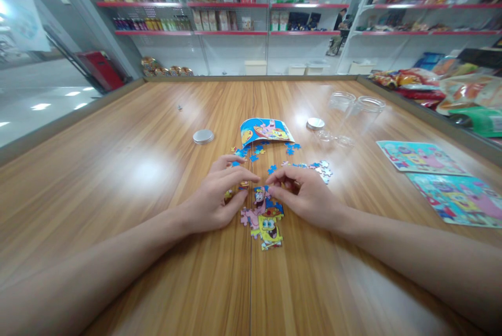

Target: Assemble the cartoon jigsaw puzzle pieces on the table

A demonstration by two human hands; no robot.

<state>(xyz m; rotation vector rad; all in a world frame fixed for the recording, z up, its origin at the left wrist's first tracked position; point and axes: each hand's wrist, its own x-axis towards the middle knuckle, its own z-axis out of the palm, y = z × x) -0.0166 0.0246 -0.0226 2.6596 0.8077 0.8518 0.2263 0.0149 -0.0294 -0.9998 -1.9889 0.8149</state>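
Left hand: open over the wood-grain table point(149, 252), its thumb and fingers loosely arched; the left hand point(219, 197) seems placed to frame the work and steady stray pieces.
Right hand: thumb and forefinger brought close at the puzzle's upper right edge; I cannot tell whether the right hand point(308, 197) pinches a piece there.
Partly joined SpongeBob jigsaw point(270, 227): flat between and just below the hands, probably so both can reach it.
Picture card point(270, 130): bowed, printed face toward the person, likely for easy viewing (the curve seems to prop it up).
Loose jigsaw pieces point(257, 154): scattered between card and hands, within reach; too overlapped to count.
Hands: two.
Joined section: one.
Card: one.
Silver lids point(203, 136): two, one each side of the card.
Clear jars point(368, 111): two, uncapped, far right.
SpongeBob sheets point(423, 157): two, side by side at right.
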